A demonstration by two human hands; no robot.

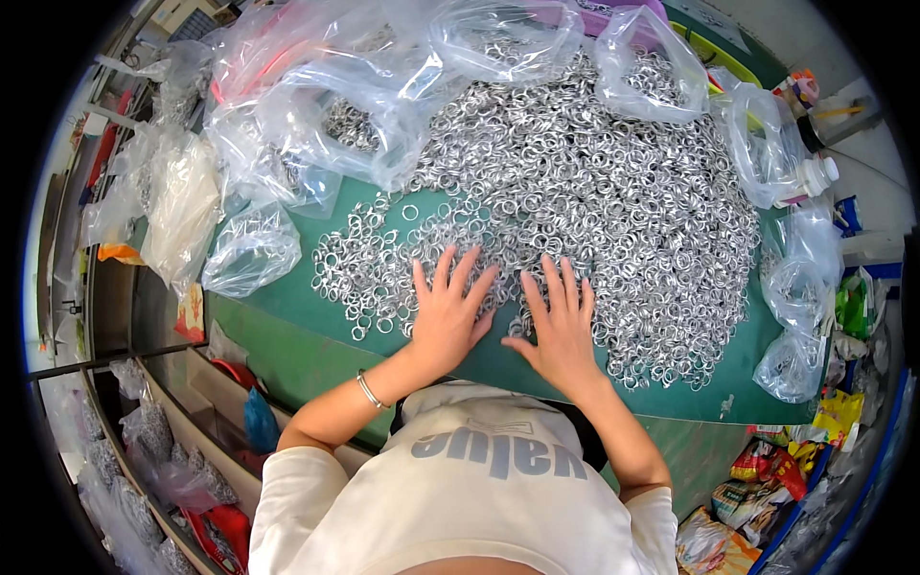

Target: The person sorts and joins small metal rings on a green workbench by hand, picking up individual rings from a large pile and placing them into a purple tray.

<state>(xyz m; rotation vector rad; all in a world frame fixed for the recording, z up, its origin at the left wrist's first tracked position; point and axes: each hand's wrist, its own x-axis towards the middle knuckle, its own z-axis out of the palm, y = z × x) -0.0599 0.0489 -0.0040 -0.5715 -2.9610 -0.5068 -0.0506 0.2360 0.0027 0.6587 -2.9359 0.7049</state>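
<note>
We judged it spreading: left hand and right hand splayed open over metal rings; next sweep wanted lightness.

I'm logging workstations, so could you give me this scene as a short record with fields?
surface: green tabletop
items: large heap of metal rings, right of centre; smaller pile of rings, left
left hand: fingers spread over the smaller pile
right hand: fingers spread at the large heap's near edge
wrist: bracelet, left
packaging: clear plastic bag, left of the smaller pile
</note>
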